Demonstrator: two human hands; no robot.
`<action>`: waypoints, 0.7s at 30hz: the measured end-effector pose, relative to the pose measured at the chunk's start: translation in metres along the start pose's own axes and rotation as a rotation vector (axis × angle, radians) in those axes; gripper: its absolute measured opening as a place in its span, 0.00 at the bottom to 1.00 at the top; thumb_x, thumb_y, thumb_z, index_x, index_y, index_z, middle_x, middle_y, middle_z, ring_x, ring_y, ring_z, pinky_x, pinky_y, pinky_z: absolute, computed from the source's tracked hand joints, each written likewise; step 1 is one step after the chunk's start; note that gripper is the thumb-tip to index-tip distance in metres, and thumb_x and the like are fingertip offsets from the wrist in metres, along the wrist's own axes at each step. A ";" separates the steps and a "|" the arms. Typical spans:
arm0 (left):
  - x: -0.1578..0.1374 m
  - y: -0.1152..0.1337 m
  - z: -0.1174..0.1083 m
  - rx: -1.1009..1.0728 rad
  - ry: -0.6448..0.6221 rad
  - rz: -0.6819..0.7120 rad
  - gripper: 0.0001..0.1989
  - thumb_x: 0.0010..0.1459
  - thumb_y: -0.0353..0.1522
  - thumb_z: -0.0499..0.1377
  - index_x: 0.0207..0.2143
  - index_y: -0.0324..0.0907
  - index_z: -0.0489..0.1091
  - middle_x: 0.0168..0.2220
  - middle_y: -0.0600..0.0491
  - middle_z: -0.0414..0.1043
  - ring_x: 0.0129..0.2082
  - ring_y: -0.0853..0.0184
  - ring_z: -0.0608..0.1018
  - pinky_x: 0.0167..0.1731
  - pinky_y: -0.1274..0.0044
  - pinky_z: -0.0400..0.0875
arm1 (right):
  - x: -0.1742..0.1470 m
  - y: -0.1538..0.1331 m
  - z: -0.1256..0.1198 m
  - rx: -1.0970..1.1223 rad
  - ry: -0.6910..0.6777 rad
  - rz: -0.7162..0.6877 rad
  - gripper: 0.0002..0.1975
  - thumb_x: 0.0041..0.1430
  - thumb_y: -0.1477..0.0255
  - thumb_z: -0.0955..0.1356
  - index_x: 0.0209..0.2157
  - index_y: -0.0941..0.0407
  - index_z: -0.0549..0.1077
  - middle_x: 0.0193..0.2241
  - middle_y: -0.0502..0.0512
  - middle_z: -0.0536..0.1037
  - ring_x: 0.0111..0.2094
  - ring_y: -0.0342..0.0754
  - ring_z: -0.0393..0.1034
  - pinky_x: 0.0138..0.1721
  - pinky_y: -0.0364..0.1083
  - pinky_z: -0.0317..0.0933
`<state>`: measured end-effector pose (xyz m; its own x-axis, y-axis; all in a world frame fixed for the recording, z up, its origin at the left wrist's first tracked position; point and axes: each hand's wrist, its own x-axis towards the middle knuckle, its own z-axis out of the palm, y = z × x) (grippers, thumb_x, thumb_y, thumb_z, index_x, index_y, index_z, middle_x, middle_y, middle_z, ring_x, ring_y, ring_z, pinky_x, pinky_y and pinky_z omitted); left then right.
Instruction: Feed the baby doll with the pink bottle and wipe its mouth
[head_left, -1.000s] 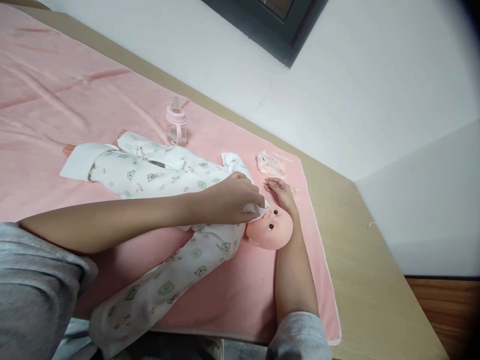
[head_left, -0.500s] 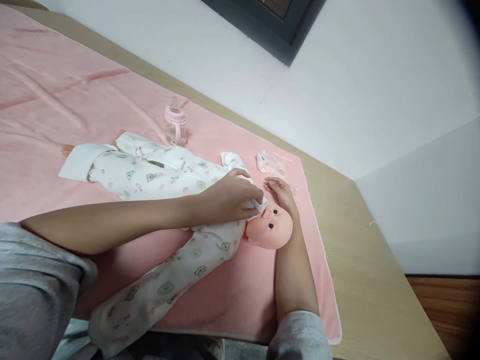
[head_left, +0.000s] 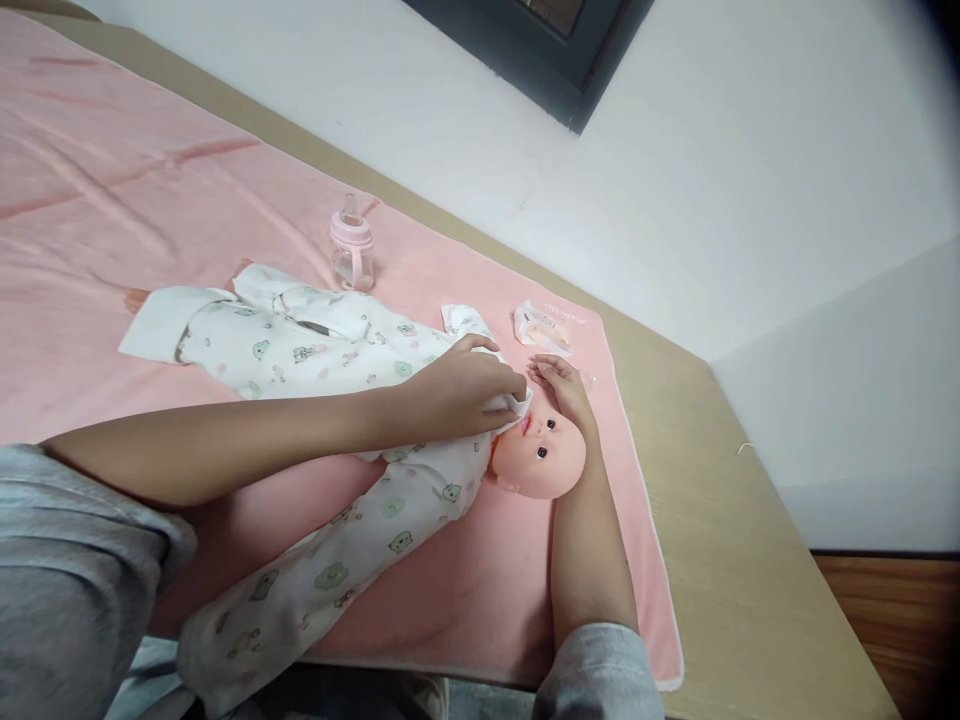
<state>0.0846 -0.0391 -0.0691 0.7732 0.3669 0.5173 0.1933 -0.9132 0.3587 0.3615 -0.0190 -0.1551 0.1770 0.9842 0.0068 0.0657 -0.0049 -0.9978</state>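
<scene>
A baby doll (head_left: 541, 470) lies on its back in a white, animal-printed outfit (head_left: 315, 345), its bare head toward the right. My left hand (head_left: 469, 392) reaches across its chest and pinches a white cloth (head_left: 517, 402) beside the doll's mouth. The lips show just past the cloth's edge. On the head's far side rests my right hand (head_left: 561, 388), its fingers stretched out and slightly curled, holding nothing. My right forearm runs along the crown of the doll's head. Part of the doll's neck and chest is hidden under my left hand.
A pink baby bottle (head_left: 352, 250) stands upright beyond the doll's legs. Near my right fingers lies a small clear plastic packet (head_left: 541, 328). A pink blanket (head_left: 480, 580) covers much of the wooden table (head_left: 712, 540), which meets a white wall (head_left: 750, 180).
The white cloth in my left hand has drawn slightly away from the doll's face, and more of the mouth shows. My right hand stays where it was.
</scene>
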 end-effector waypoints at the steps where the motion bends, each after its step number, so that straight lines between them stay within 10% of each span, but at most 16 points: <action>1: 0.000 -0.001 0.001 0.005 -0.001 0.002 0.06 0.59 0.30 0.54 0.31 0.43 0.70 0.28 0.60 0.76 0.28 0.72 0.73 0.58 0.68 0.54 | 0.001 0.001 -0.001 0.002 0.003 0.001 0.16 0.47 0.62 0.75 0.38 0.52 0.75 0.43 0.53 0.79 0.45 0.47 0.74 0.58 0.52 0.65; 21: -0.004 0.000 0.003 0.222 0.100 0.123 0.13 0.65 0.27 0.51 0.32 0.43 0.74 0.25 0.59 0.69 0.27 0.70 0.70 0.57 0.67 0.54 | 0.003 0.004 -0.001 0.018 -0.002 0.002 0.16 0.47 0.62 0.75 0.38 0.53 0.76 0.43 0.52 0.79 0.43 0.46 0.74 0.58 0.51 0.65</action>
<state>0.0839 -0.0411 -0.0735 0.7376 0.2567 0.6245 0.2383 -0.9644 0.1150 0.3634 -0.0165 -0.1585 0.1754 0.9845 0.0049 0.0480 -0.0036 -0.9988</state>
